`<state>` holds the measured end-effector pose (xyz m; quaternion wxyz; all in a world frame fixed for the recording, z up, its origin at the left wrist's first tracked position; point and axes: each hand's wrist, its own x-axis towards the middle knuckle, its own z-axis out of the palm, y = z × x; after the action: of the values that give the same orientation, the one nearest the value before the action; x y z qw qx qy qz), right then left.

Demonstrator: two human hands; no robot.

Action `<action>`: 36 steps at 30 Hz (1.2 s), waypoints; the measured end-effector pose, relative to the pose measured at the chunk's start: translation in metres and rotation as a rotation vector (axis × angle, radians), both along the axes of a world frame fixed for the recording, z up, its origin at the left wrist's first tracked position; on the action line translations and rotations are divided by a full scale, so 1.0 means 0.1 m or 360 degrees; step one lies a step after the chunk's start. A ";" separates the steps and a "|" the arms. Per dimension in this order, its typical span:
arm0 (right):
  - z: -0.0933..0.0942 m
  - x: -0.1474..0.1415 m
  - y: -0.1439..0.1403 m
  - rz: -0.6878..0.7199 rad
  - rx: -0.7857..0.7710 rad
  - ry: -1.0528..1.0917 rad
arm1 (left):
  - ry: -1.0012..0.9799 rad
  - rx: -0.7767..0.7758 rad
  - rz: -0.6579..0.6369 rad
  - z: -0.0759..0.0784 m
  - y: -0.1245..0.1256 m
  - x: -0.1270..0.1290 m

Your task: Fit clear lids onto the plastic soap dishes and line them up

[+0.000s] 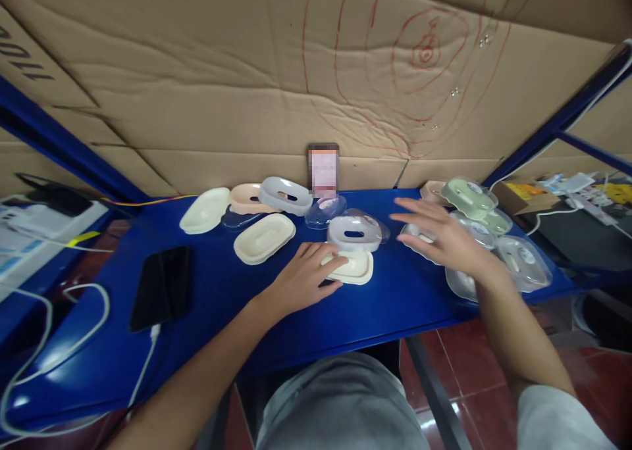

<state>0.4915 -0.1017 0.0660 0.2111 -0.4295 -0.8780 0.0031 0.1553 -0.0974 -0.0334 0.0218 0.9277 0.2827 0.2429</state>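
Left hand (309, 274) pressing flat, fingers spread, gripping nothing, on cream tray (351, 268), long axis running sideways; right hand (441, 235) hovering open, empty, farther right.

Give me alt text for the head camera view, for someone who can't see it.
A person's left hand rests on a cream tray on a blue table, while the right hand hovers open over clear lidded dishes. A black phone lies left; cardboard stands behind.

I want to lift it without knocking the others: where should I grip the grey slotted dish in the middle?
Grip the grey slotted dish from above across its short width, fingers on the long sides; it lies flat, with a cream tray close in front.
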 end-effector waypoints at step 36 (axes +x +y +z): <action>-0.81 -0.77 0.03 0.0370 -0.0018 -0.0115 | 0.0202 0.0135 0.0149 0.09 0.00 -0.05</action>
<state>0.4144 -0.0987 -0.0148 0.1750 -0.3257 -0.9290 0.0170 0.1502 -0.0970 -0.0245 -0.0468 0.9271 0.3160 0.1961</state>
